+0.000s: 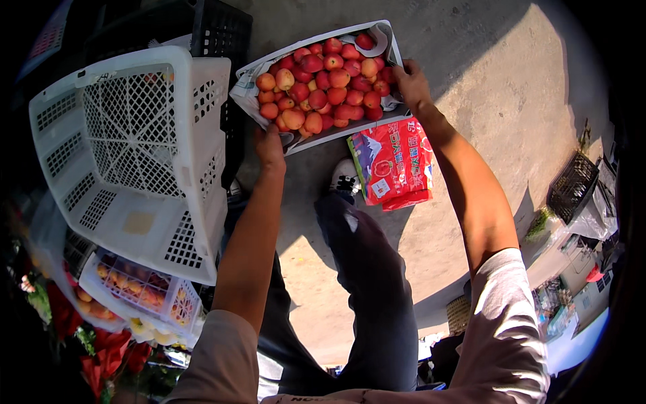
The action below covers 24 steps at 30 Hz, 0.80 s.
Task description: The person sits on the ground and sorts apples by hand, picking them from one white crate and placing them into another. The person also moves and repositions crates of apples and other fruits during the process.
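Observation:
A shallow white box [336,135] hangs in front of me, slightly tilted, between my two hands. It is lined with paper and heaped with round red and orange fruits [328,79]. My left hand [270,144] is closed on the near left corner of the box, and my right hand [411,86] grips its right end. Fingers of both hands are partly hidden by the box. Under the box's near edge, a red printed bag [397,165] shows on the ground beside my shoe [344,176].
A large white plastic crate [128,212] lies on its side at my left, with a black crate [222,30] behind it. Lower left is a white basket of fruit [145,286]. Another black crate [572,186] stands far right on the concrete ground [484,87].

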Each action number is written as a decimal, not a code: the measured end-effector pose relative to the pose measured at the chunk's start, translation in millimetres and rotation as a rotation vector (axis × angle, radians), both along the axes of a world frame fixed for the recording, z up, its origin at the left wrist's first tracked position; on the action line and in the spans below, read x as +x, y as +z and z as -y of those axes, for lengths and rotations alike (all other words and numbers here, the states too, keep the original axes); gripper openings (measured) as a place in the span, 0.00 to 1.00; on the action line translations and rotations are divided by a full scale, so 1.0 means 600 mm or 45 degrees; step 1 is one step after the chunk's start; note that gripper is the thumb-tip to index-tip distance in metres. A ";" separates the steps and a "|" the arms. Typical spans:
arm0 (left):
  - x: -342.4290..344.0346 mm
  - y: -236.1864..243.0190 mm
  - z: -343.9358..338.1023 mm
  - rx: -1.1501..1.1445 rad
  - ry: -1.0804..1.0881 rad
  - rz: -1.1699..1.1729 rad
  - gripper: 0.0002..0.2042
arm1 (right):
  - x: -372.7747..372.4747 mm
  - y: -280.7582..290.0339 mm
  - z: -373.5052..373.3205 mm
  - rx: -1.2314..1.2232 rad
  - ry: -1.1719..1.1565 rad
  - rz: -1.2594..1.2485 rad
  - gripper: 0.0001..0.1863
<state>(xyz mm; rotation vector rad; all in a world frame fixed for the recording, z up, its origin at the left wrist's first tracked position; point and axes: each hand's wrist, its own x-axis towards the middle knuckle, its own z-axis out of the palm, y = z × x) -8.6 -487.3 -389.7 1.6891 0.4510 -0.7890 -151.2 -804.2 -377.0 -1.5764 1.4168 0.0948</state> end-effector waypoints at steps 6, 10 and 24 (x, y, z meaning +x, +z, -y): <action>-0.005 0.001 0.010 -0.098 0.171 -0.112 0.17 | -0.026 -0.035 0.029 0.344 -0.348 0.323 0.12; -0.023 0.015 0.011 -0.003 0.258 -0.092 0.16 | -0.043 -0.040 0.018 0.323 -0.403 0.410 0.07; -0.155 0.606 -0.027 0.007 0.188 -0.347 0.11 | -0.237 0.599 -0.111 0.311 -0.258 0.379 0.23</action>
